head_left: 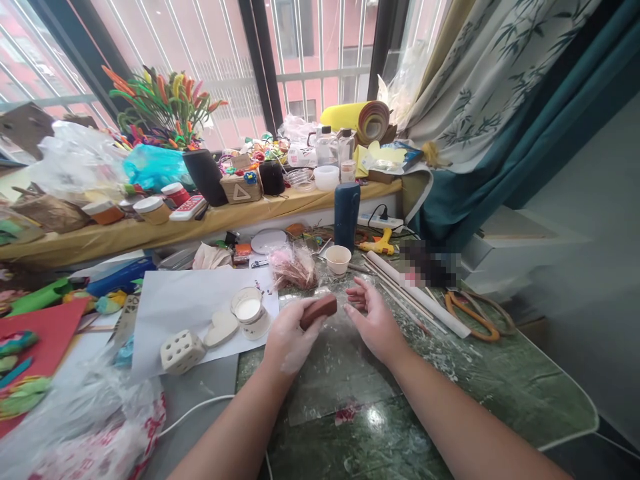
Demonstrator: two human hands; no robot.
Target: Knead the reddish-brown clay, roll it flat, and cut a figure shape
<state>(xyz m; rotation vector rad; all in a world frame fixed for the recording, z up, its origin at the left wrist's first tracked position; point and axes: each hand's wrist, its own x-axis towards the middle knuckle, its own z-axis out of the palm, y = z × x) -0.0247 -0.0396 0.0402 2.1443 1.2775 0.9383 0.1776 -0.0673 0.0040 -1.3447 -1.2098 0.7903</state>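
Observation:
In my left hand (294, 333) is a reddish-brown block (319, 309), gripped between thumb and fingers above the table. White residue coats this hand. My right hand (371, 312) hovers just right of the block with its fingers apart and nothing in them. Behind the hands stands a small paper cup (339, 260), beside a clear plastic bag (294, 265) with brownish-pink contents. To the left, a white sheet of paper (200, 293) carries a cup with white material (249, 311), a pale heart shape (223, 329) and a white die (182, 351).
A dark blue bottle (347, 217) and a yellow glue gun (380, 243) stand at the back. Thin sticks (405, 293), a white roll (425, 300) and orange-handled scissors (470, 317) lie at right. A plastic bag (100, 413) sits front left. The windowsill (280, 208) holds jars and craft supplies.

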